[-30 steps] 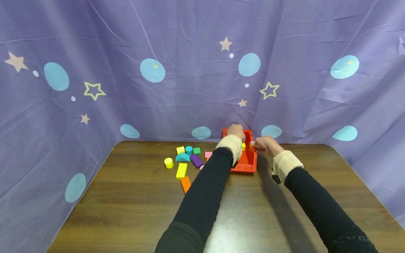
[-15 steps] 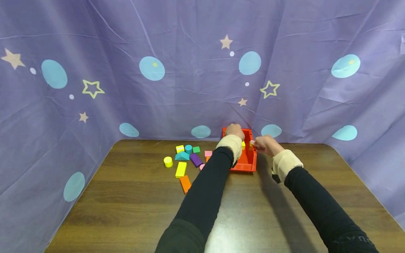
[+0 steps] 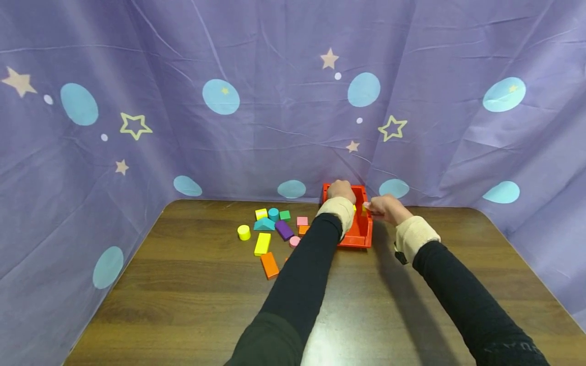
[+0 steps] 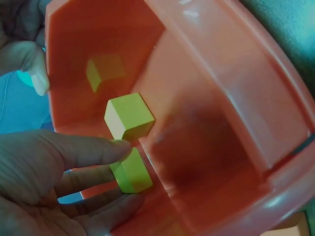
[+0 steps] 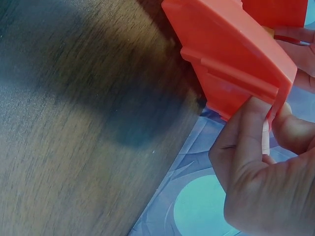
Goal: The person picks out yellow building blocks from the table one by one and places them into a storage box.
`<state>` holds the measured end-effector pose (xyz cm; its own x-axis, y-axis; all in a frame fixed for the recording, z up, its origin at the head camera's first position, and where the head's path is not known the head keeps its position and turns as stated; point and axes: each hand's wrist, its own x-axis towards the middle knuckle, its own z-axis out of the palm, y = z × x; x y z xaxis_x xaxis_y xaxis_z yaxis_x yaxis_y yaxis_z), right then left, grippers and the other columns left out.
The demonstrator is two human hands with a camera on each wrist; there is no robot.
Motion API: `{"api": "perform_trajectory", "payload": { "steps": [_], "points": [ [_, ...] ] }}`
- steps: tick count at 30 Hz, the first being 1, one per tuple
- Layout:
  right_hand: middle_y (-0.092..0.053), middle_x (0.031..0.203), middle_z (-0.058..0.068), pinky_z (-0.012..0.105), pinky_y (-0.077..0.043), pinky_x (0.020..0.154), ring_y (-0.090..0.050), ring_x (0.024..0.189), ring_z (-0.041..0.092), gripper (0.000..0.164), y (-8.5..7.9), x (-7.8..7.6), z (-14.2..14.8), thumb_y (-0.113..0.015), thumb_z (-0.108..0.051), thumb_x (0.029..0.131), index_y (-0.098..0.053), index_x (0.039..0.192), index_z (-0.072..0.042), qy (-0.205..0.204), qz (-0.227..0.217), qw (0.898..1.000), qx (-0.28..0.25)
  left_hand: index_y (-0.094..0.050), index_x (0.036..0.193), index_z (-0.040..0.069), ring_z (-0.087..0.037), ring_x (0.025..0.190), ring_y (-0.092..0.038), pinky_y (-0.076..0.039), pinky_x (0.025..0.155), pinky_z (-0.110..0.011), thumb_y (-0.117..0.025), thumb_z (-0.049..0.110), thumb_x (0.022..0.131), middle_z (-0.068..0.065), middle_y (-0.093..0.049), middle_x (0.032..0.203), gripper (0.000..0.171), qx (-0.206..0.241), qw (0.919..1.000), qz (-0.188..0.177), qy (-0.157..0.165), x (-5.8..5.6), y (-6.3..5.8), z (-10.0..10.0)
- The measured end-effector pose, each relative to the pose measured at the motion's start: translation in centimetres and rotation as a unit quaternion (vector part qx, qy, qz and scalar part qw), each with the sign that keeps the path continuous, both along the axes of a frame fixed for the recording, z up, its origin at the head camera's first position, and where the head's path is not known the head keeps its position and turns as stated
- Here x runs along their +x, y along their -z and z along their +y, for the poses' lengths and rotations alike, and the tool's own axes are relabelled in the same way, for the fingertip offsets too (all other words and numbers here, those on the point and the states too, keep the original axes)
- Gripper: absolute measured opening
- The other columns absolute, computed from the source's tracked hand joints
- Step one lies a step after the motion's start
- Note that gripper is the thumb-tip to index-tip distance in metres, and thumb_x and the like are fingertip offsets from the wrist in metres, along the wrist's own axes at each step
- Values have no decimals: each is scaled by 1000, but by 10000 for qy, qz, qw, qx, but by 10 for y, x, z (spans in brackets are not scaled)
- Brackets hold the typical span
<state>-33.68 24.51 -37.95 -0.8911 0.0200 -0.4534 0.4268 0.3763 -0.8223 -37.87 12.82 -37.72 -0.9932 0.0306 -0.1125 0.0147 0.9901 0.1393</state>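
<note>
The left hand pinches a yellow block inside the bin; a cube lies just beside its thumb, farther from the right hand, which pinches the bin's right edge

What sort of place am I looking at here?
It looks like a screened-off play or recording corner, though I can't tell which. A star-patterned purple fabric curtain hangs behind and beside a brown wood-grain table, where brightly coloured toy blocks lie near a red plastic bin.
</note>
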Motion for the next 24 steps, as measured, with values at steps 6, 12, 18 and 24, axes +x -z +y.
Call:
{"api": "perform_trajectory", "payload": {
  "steps": [6, 12, 18, 24],
  "points": [
    [-46, 73, 0, 28, -50, 79, -50, 67, 10, 37, 0, 1, 0, -50, 0, 100, -43, 65, -9, 101, 41, 9999, 56, -77, 119, 23, -11, 102, -70, -59, 75, -28, -62, 28, 100, 5, -74, 117, 24, -40, 9999, -113, 109, -6, 1, -1],
    [-47, 77, 1, 28, -51, 78, -51, 67, 10, 28, 0, 2, -1, -48, 4, 97, -47, 71, -7, 141, 76, 9999, -18, -76, 121, 22, -13, 102, -71, -60, 76, -30, -62, 28, 101, 4, -74, 119, 25, -71, 9996, -186, 215, -9, 4, -2],
    [-47, 73, 0, 25, -51, 74, -51, 67, 10, 26, 1, 2, 0, -47, 6, 96, -48, 74, -6, 135, 71, 9998, -93, -76, 122, 23, -10, 103, -70, -59, 77, -29, -61, 25, 102, 6, -73, 121, 25, -241, 9994, -116, 230, -9, 7, -1],
    [-46, 74, 0, 22, -49, 66, -50, 67, 11, 41, 1, 0, 1, -50, 1, 101, -44, 62, -10, 119, 61, 9999, 24, -77, 118, 24, -9, 98, -70, -59, 75, -28, -60, 25, 102, 7, -74, 116, 23, -383, 9991, 17, 179, -7, 11, 2]
  ]
}}
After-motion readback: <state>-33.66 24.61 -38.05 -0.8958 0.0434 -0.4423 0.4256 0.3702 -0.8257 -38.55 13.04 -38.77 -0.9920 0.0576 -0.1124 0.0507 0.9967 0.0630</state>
